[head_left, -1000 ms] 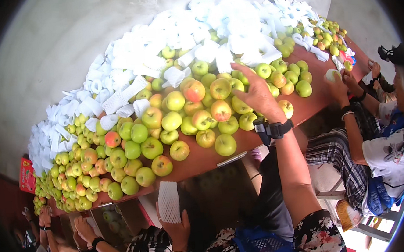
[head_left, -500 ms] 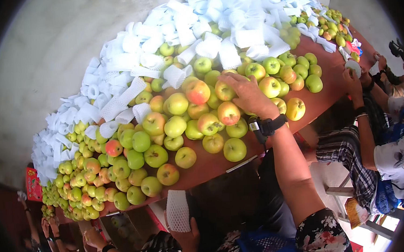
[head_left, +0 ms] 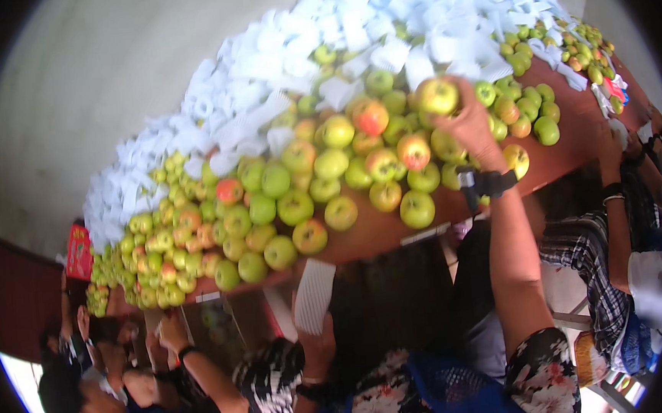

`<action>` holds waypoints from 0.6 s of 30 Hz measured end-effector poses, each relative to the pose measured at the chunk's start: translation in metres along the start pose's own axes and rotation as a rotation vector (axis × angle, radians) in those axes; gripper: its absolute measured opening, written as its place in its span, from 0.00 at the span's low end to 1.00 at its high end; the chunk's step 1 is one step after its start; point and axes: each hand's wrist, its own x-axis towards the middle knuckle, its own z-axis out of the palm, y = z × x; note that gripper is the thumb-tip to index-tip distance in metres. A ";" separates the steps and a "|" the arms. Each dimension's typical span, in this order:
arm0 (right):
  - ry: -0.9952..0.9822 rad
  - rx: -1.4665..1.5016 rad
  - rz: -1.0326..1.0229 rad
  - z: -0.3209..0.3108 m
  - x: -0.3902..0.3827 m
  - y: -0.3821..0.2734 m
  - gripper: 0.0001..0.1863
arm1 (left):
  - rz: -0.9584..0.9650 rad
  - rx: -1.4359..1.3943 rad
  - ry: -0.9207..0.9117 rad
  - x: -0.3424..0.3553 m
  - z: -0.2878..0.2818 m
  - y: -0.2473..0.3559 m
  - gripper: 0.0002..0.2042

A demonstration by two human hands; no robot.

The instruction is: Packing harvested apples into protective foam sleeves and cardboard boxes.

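A yellow-green apple (head_left: pixel 437 96) sits in the closed fingers of my right hand (head_left: pixel 473 129), lifted just above the other apples. Low and nearer to me, beyond the table's front edge, my left hand (head_left: pixel 320 353) is closed on a white foam net sleeve (head_left: pixel 314 296). The sleeve stands up from the fingers, and whether anything is inside it cannot be seen. Green, yellow and reddish apples (head_left: pixel 275 178) lie loose in a broad heap under and left of my right hand. Behind them is a large pile of white foam net sleeves (head_left: pixel 363 14).
A reddish-brown table (head_left: pixel 580 126) carries the heap, with its near edge running diagonally. At the far left end stands a red box (head_left: pixel 78 252). People work close by on both sides, one hand (head_left: pixel 173 332) at left and another (head_left: pixel 611 145) at right.
My right hand has closed on an apple and raised it off the heap. My left hand still holds the sleeve, now tilted more. The whole view has shifted, bringing a person at lower left into sight.
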 end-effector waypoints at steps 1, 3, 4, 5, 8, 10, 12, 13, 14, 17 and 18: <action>0.013 0.244 0.095 -0.012 -0.001 -0.006 0.28 | 0.013 0.102 -0.060 -0.007 -0.001 -0.017 0.28; -0.073 0.762 0.272 -0.023 -0.011 -0.017 0.26 | 0.001 -0.207 0.043 -0.002 -0.006 0.041 0.25; -0.154 0.885 0.291 -0.025 -0.019 -0.029 0.27 | 0.138 0.050 0.059 -0.007 -0.018 0.029 0.21; -0.234 1.004 0.314 -0.026 -0.029 -0.038 0.28 | 0.267 0.308 0.065 -0.017 -0.026 0.022 0.18; -0.410 1.150 0.342 -0.010 -0.074 -0.068 0.37 | -0.104 -1.143 -0.013 -0.017 -0.033 0.064 0.22; -0.453 1.221 0.460 -0.001 -0.114 -0.086 0.41 | -0.135 -1.147 -0.071 -0.020 -0.028 0.074 0.23; -0.646 1.407 0.589 0.007 -0.139 -0.099 0.38 | -0.099 -0.851 -0.138 -0.032 -0.024 0.062 0.26; -0.701 1.409 0.619 0.011 -0.147 -0.106 0.36 | -0.107 -0.849 -0.141 -0.035 -0.022 0.069 0.26; -0.762 1.340 0.606 0.010 -0.152 -0.110 0.35 | -0.129 -1.053 -0.182 -0.037 -0.018 0.077 0.27; -0.808 1.259 0.571 0.005 -0.154 -0.111 0.34 | -0.150 -1.258 -0.245 -0.035 -0.010 0.083 0.27; -0.793 1.245 0.565 0.003 -0.156 -0.110 0.34 | -0.162 -1.262 -0.266 -0.037 -0.007 0.083 0.27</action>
